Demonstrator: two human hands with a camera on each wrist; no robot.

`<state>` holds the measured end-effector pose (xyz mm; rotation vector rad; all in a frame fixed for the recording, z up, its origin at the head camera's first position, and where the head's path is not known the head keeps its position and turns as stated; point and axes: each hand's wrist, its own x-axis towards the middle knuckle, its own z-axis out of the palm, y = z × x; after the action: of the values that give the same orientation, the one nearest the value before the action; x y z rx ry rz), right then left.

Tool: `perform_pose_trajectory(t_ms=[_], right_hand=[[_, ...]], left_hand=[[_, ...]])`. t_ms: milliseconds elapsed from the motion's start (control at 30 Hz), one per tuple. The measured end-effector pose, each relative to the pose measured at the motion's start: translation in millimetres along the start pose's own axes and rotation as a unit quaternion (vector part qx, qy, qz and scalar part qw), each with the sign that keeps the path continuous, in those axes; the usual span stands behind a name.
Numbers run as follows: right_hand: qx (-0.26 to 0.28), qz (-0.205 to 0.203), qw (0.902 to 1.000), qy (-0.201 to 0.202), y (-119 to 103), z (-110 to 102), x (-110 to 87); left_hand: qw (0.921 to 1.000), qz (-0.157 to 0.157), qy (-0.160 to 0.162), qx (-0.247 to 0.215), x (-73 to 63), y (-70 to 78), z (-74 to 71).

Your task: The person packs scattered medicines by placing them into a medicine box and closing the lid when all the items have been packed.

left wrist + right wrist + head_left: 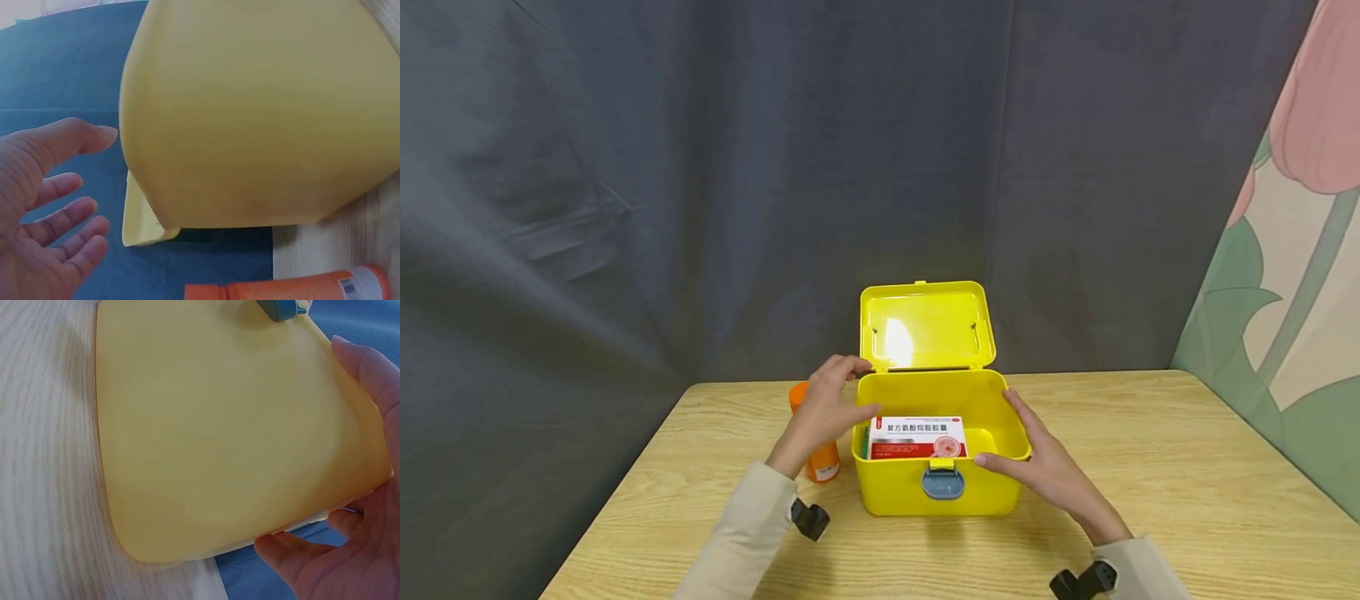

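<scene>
A yellow lidded storage box (891,487) stands on the table with its lid (928,325) raised at the back. Inside, at the left, is a white and red medicine box (917,437), with a sliver of green beside it. My left hand (829,408) hovers at the left rim, fingers loosely bent; in the left wrist view, a small gap separates the thumb from the box. At the opposite end, my right hand (1052,467) holds the box, thumb at the front rim and fingers around the rear edge. A grey-blue latch (943,483) hangs on the front.
An orange bottle (824,462) with a white label stands left of the yellow box, partly behind my left hand. The wooden table (1150,450) ends at a dark curtain (850,183). A flower-painted wall (1300,308) rises at the right.
</scene>
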<state>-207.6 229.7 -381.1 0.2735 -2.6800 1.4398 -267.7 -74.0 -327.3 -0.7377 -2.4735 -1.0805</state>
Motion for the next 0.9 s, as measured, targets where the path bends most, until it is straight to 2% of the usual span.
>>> perform_pose_trajectory(t_ms=[200, 467, 900], right_hand=[[-0.001, 0.0, 1.0, 0.0, -0.2, 0.4, 0.0], [0.0, 0.002, 1.0, -0.002, -0.9, -0.9, -0.4], [0.002, -0.002, 1.0, 0.0, 0.2, -0.4, 0.2]], left_hand=[[0.999, -0.012, 0.042, -0.011, -5.4, -8.2, -4.3], [0.9952, -0.003, 0.096, -0.02, -12.8, -16.5, -11.1], [0.9894, -0.02, 0.14, -0.033, -26.9, -41.4, -18.0]])
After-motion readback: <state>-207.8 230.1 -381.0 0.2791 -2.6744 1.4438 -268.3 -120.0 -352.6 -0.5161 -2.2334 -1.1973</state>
